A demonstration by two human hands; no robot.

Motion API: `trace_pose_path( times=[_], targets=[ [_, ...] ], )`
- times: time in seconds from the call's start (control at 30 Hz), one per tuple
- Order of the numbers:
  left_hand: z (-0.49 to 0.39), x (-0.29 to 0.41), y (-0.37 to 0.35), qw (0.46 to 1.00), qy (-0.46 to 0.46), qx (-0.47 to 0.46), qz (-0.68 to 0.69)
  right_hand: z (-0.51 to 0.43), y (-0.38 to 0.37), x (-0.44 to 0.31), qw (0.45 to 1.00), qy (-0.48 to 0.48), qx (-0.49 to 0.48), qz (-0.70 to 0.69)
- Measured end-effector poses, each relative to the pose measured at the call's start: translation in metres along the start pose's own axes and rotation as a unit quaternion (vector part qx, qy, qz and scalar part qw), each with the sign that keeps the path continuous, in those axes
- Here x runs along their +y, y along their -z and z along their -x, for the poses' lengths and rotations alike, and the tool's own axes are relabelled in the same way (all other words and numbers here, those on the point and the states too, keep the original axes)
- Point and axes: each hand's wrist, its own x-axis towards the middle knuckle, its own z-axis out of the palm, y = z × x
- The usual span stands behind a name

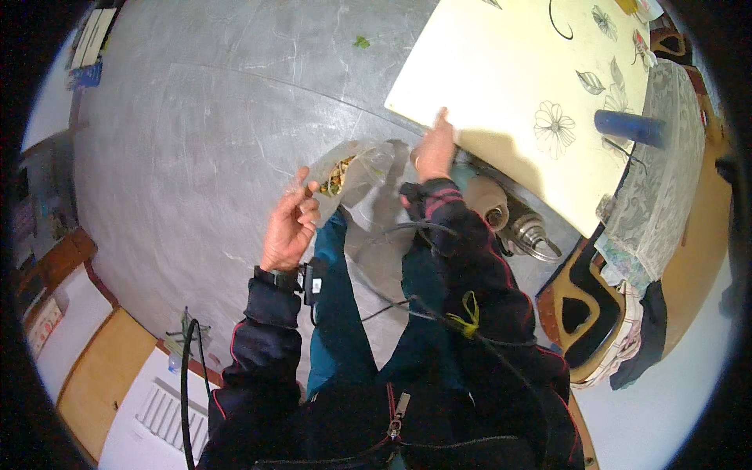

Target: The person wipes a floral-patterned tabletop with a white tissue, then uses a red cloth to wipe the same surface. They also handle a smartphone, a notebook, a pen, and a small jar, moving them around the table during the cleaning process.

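My left hand [291, 226] grips the rim of a clear plastic bag [352, 176] between thumb and fingers. Inside the bag lie mixed scraps [336, 176], yellow, brown and green. My right hand [436, 147] is to the right of the bag, at the near edge of a cream table [487, 70] printed with flowers and leaves; it is blurred, with one finger pointing away from me. Whether it holds anything small I cannot tell. A blue cylinder [628, 128] lies on the right part of the table.
Below the table edge stand a metal vacuum flask [531, 232] and a beige rounded vessel [486, 202]. A green leaf scrap [361, 42] lies on the grey floor [235, 117]. Cables cross in front of my body. A lace cloth [658, 170] hangs at the right, and a white radiator [173, 417] is at lower left.
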Motion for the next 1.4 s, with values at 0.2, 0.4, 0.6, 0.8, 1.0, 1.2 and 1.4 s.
trace_pose_path(
  times=[0.2, 0.4, 0.6, 0.8, 1.0, 1.2, 1.4],
  targets=[
    [-0.02, 0.058, 0.004, 0.998, 0.036, 0.0, -0.049, -0.019, -0.087, -0.126, 0.989, 0.097, -0.107, 0.011],
    [-0.043, 0.13, -0.017, 0.994, 0.086, -0.036, -0.052, -0.006, -0.002, -0.028, 0.974, 0.045, 0.115, 0.189],
    [-0.08, 0.171, -0.056, 0.991, 0.102, -0.062, -0.056, -0.015, 0.096, 0.047, 0.919, -0.35, 0.077, 0.162],
    [-0.133, 0.209, -0.117, 0.989, 0.092, -0.063, -0.093, -0.122, -0.016, -0.036, 0.961, -0.195, 0.12, 0.155],
    [-0.198, 0.237, -0.173, 0.982, 0.106, -0.066, -0.142, -0.225, -0.022, -0.09, 0.984, -0.136, 0.097, -0.062],
    [-0.241, 0.267, -0.241, 0.976, 0.115, -0.088, -0.164, -0.19, 0.057, -0.026, 0.935, -0.23, 0.24, 0.12],
    [-0.297, 0.287, -0.31, 0.963, 0.139, -0.092, -0.212, -0.236, -0.001, -0.052, 0.938, -0.234, 0.188, 0.173]
  ],
)
